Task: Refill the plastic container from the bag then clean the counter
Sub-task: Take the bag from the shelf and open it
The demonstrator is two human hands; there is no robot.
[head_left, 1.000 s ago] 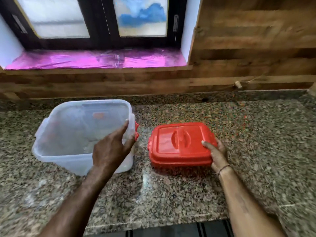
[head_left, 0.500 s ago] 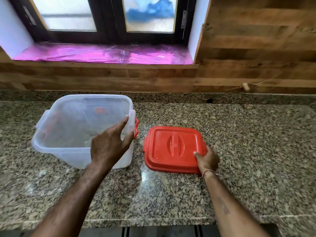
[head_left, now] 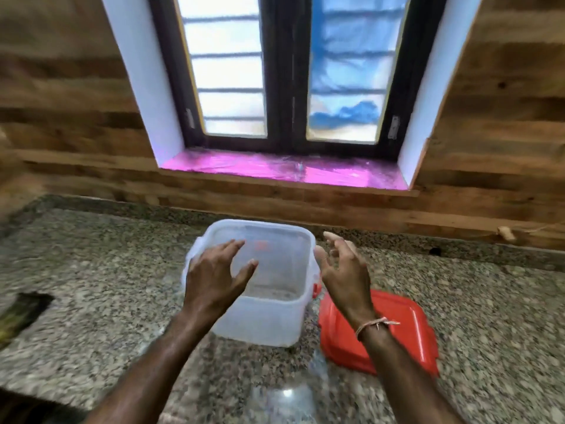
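Note:
A clear plastic container (head_left: 275,316) stands open on the granite counter (head_left: 107,316), with a thin layer of pale grains at its bottom. Its red lid (head_left: 406,338) lies flat on the counter just right of it. My left hand (head_left: 214,276) hovers over the container's left rim with fingers spread, holding nothing. My right hand (head_left: 342,270) is raised beside the container's right rim, fingers loosely spread, empty. No bag is in view.
A dark blurred object (head_left: 21,310) lies at the counter's left edge. A wood-panelled wall runs behind the counter, with a window and its pink-lined sill (head_left: 284,168) above. A small cork-like peg (head_left: 506,234) sits by the wall at right.
My right hand has let go of the red lid, which now lies on the counter, and has risen beside the container. My left hand has come off the container's rim. The view has tilted up.

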